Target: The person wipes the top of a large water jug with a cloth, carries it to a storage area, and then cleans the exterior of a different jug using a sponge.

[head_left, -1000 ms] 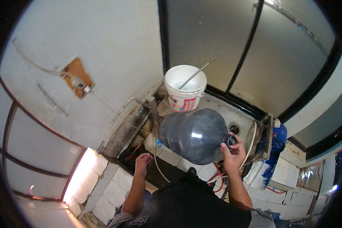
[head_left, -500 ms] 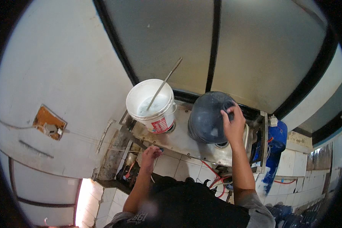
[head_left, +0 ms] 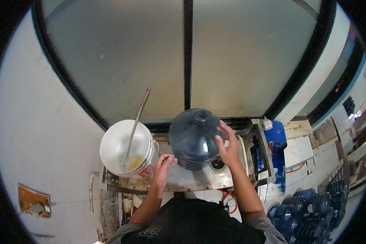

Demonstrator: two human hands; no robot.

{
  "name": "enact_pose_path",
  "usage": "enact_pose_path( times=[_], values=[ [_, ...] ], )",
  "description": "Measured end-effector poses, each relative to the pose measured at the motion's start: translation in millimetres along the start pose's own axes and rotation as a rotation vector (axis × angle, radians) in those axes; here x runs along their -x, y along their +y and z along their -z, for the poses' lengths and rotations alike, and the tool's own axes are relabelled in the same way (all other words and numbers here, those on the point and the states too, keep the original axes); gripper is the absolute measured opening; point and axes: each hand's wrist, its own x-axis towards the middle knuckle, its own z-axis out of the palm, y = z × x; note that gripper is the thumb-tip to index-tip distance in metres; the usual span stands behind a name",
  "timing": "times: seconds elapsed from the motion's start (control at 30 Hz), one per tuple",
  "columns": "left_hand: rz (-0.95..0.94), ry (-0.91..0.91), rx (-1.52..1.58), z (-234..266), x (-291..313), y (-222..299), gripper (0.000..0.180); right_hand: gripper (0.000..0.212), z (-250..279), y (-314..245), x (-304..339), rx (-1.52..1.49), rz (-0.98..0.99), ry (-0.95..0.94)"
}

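A large dark translucent water jug (head_left: 189, 138) stands on the metal bench (head_left: 179, 179), its round neck (head_left: 200, 116) toward the back window. My right hand (head_left: 228, 146) grips the jug's right shoulder with thumb and fingers. My left hand (head_left: 165, 166) is beside its lower left, fingers curled in; I cannot make out what is in them. To the left stands a white bucket (head_left: 105, 152) with whitish liquid. A long grey stick (head_left: 138, 118) leans in it, and a yellow lump (head_left: 135, 163) shows inside.
A round opening (head_left: 218, 163) is in the bench right of the jug. Blue barrels (head_left: 276, 138) stand beyond the frame at right. Several dark water jugs (head_left: 286, 213) lie on the tiled floor. A red hose (head_left: 232, 200) hangs below the bench.
My right hand has gone from the jug's neck to its side. The jug now has its neck turned to the back. My left hand has come up close to it. The view has shifted right.
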Motion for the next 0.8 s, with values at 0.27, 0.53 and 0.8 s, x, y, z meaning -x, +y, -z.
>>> enact_pose_path(
  times=[0.27,0.53,0.8],
  values=[
    [0.078,-0.010,-0.058,3,-29,-9,0.016,0.033,96,229,84,0.786,-0.412,0.321],
    [0.140,0.235,0.028,-14,-5,2,0.016,0.034,140,400,127,0.544,-1.100,-0.172],
    [-0.038,0.463,0.021,-15,17,-13,0.019,0.019,212,231,80,-0.600,-1.071,-0.079]
  ],
)
